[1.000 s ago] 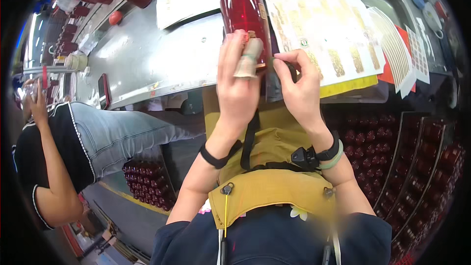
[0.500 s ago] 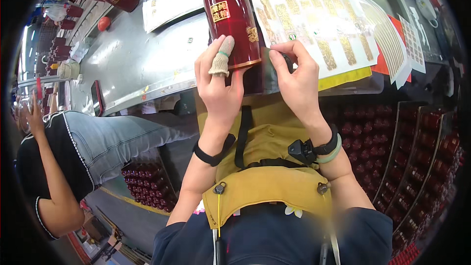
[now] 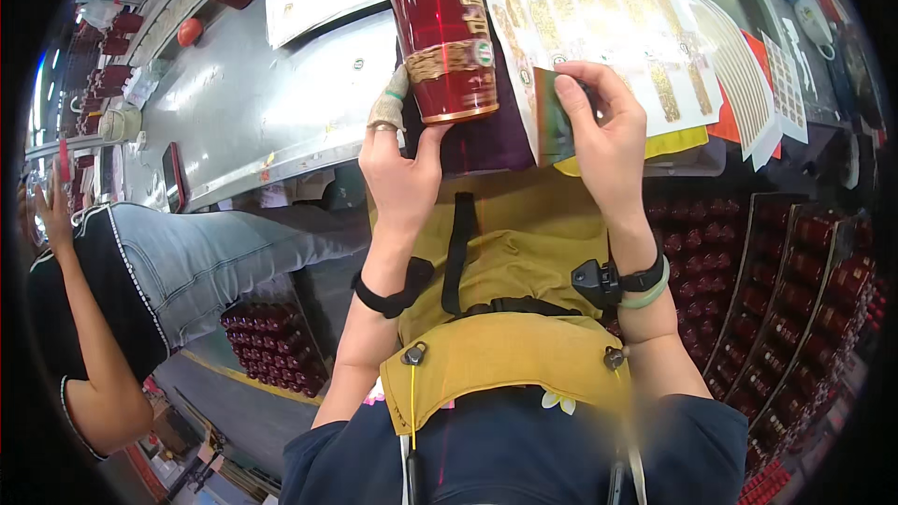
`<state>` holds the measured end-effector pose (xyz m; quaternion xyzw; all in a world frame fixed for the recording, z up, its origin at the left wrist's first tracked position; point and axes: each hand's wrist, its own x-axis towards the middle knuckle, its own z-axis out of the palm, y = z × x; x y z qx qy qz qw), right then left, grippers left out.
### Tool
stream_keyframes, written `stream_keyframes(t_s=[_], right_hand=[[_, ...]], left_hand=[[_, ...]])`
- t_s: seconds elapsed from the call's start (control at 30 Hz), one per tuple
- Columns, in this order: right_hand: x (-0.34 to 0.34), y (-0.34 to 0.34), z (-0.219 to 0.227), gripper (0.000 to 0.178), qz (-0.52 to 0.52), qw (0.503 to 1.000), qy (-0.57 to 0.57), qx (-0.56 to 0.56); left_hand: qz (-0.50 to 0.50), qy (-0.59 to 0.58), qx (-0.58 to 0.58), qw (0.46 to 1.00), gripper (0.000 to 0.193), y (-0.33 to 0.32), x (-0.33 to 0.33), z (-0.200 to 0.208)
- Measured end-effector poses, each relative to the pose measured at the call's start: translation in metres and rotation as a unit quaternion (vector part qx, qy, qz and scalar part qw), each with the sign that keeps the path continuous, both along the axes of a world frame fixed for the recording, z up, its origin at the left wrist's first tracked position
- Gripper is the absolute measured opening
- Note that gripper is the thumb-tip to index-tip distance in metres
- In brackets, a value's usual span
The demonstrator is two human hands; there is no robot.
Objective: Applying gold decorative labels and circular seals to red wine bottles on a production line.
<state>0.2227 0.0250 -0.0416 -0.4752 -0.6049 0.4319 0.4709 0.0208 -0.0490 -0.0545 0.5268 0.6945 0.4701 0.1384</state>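
Note:
A dark red glossy bottle (image 3: 435, 14) with gold decorations lies on a dark purple cloth (image 3: 482, 145), its base toward me. My left hand (image 3: 402, 173) is closed around the base end, thumb under it and fingers along its left side. One of its fingers wears a knitted finger cover (image 3: 386, 108). To the right of the bottle and apart from it, my right hand (image 3: 603, 122) pinches a flat dark green scraper-like piece (image 3: 554, 117) between thumb and fingers. A white sheet of gold decals (image 3: 599, 28) lies just beyond that hand.
Striped sheets (image 3: 734, 65) and an orange sheet (image 3: 756, 51) lie at the right. A metal tray with white paper (image 3: 323, 5) stands at the far left of the metal table (image 3: 215, 84). Beside me sits a person (image 3: 103, 290); crates of red bottles (image 3: 697, 271) stand at the lower right.
The bottle has turned about its length, bringing a gold band and a green-white mark into view. My left fingers have moved to its left side. My right hand with the green piece has drawn away rightward.

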Motion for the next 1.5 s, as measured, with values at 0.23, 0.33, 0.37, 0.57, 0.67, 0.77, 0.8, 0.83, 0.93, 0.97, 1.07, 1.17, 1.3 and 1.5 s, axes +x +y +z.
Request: stream_keyframes(t_s=[0.23,0.33,0.37,0.57,0.67,0.77,0.8,0.83,0.93,0.97,1.07,1.17,1.3,1.5], right_hand=[[-0.011,0.017,0.035,0.022,0.067,0.996,-0.006,0.051],[-0.028,0.031,0.046,0.025,0.201,0.964,-0.022,0.171],[-0.035,0.035,0.048,0.026,0.21,0.946,-0.065,0.238],[-0.05,0.033,0.055,0.021,0.27,0.884,-0.135,0.357],[-0.046,0.041,0.057,0.023,0.266,0.898,-0.124,0.329],[-0.041,0.044,0.054,0.028,0.275,0.91,-0.107,0.292],[-0.039,0.045,0.051,0.028,0.276,0.91,-0.107,0.292],[-0.037,0.044,0.049,0.028,0.284,0.915,-0.095,0.27],[-0.031,0.045,0.044,0.025,0.27,0.929,-0.079,0.242],[-0.029,0.048,0.043,0.023,0.238,0.943,-0.075,0.22],[-0.024,0.051,0.046,0.023,0.276,0.925,-0.089,0.246],[-0.025,0.055,0.05,0.024,0.272,0.924,-0.097,0.251],[-0.048,0.07,0.05,0.025,0.317,0.906,-0.122,0.251],[-0.097,0.16,0.064,0.022,0.163,0.845,-0.152,0.487]], left_hand=[[0.002,0.032,0.085,0.996,0.072,0.004,-0.001,-0.005],[0.007,0.041,0.094,0.995,0.072,0.005,0.001,-0.003],[0.007,0.036,0.09,0.995,0.072,0.005,0.002,-0.002],[0.01,0.014,0.083,0.996,0.073,0.002,0.004,-0.001],[0.003,0.069,0.111,0.991,0.07,0.003,0.0,-0.004],[0.003,0.082,0.093,0.992,0.068,0.001,-0.003,-0.007],[0.0,0.077,0.079,0.994,0.068,0.0,-0.004,-0.008],[-0.003,0.073,0.065,0.995,0.067,0.0,-0.005,-0.008],[-0.013,0.061,0.09,0.994,0.067,0.0,-0.006,-0.009],[-0.018,0.038,0.092,0.995,0.068,0.0,-0.006,-0.009],[-0.009,0.021,0.088,0.996,0.069,0.002,-0.006,-0.008],[0.003,0.029,0.088,0.996,0.07,0.003,-0.004,-0.008],[0.013,0.017,0.074,0.997,0.074,0.004,-0.002,-0.009],[0.005,-0.019,0.089,0.996,0.077,0.009,-0.004,-0.011]])
